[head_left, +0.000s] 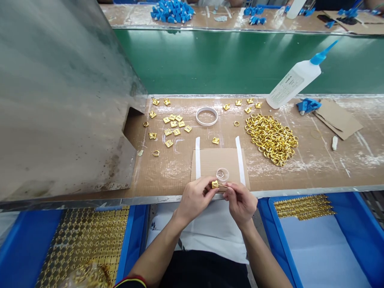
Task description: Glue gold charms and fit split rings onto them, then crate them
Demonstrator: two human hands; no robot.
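My left hand (195, 198) pinches a small gold square piece (215, 184) between thumb and fingertips, over the bench's front edge. From the right, my right hand (241, 202) grips a thin stick (222, 185) whose tip reaches the square piece. Just beyond my fingers, a small clear round dish (222, 174) sits on a cardboard pad (217, 160) marked by two white tape strips. More gold square pieces (176, 132) lie scattered to the left and behind. A heap of gold rings (271, 138) is at the right.
A metal housing (66, 96) stands at the left. Behind lie a white tape roll (207, 116) and a tilted white bottle (294, 84) with a blue nozzle. Blue bins (136, 236) with gold parts flank my lap. Blue clips (172, 11) are piled on the far bench.
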